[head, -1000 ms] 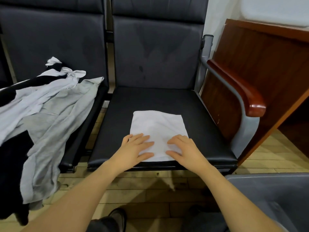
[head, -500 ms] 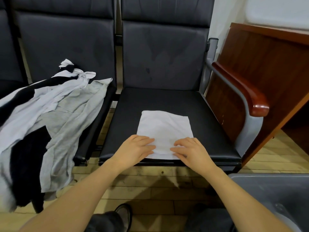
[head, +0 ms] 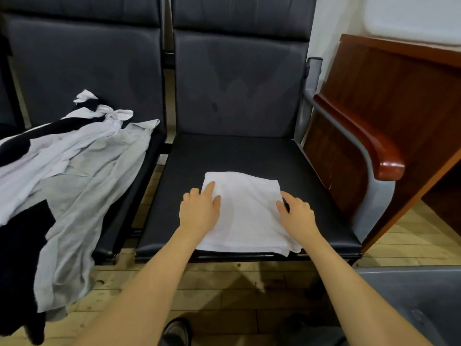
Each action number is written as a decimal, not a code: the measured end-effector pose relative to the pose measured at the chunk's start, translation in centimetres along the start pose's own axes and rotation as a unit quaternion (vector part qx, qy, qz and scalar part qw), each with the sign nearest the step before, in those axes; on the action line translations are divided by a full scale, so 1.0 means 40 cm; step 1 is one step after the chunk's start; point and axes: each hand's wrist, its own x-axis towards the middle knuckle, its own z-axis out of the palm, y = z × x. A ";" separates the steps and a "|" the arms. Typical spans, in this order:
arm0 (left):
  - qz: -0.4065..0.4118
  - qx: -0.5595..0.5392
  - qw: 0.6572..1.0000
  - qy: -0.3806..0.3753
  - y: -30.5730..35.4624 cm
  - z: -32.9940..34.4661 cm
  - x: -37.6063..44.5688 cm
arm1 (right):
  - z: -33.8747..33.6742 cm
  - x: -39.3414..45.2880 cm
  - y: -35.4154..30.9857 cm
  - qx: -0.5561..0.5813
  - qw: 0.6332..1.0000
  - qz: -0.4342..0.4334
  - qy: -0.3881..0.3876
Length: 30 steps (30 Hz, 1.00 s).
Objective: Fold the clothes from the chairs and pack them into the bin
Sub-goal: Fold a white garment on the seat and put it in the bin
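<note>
1 white folded garment (head: 245, 211) lies on the right chair seat (head: 237, 156), left hand (head: 199, 211) and right hand (head: 296, 216) flat, fingers relaxed, holding nothing. Unfolded clothes pile (head: 72, 171) and grey bin (head: 411, 295) await.

Right chair seat (head: 249, 156), black padded, carrying a folded white cloth (head: 245, 213) at its 6 o'clock edge, left chair seat (head: 149, 156) at 9 o'clock carrying a heap of grey, white and black clothes (head: 74, 171), wooden floor (head: 224, 290) below, grey bin (head: 409, 295) at 4 o'clock
</note>
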 end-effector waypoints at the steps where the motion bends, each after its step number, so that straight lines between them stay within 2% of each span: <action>1: -0.020 0.007 1.000 -0.012 0.002 0.014 0.016 | 0.007 0.014 0.001 -0.017 1.000 0.009 -0.006; 5: -0.018 0.085 0.996 -0.002 0.008 0.050 0.056 | 0.024 0.042 -0.018 -0.046 0.999 0.012 -0.020; 9: -0.014 -0.071 0.997 -0.029 0.007 0.049 0.067 | 0.037 0.054 -0.056 -0.013 0.999 0.011 -0.051; 13: 0.022 -0.141 0.990 -0.015 0.013 0.016 0.045 | 0.031 0.037 -0.067 0.040 0.997 -0.007 -0.061; 19: 0.044 -0.251 0.966 0.039 0.063 -0.060 -0.027 | -0.059 -0.037 -0.074 0.159 0.986 -0.037 0.025; 25: 0.084 -0.283 0.954 0.053 0.185 -0.140 -0.084 | -0.229 -0.120 -0.065 0.156 0.979 -0.080 0.104; 30: 0.169 -0.266 0.949 0.013 0.339 -0.147 -0.130 | -0.351 -0.194 0.053 0.113 0.978 -0.096 0.149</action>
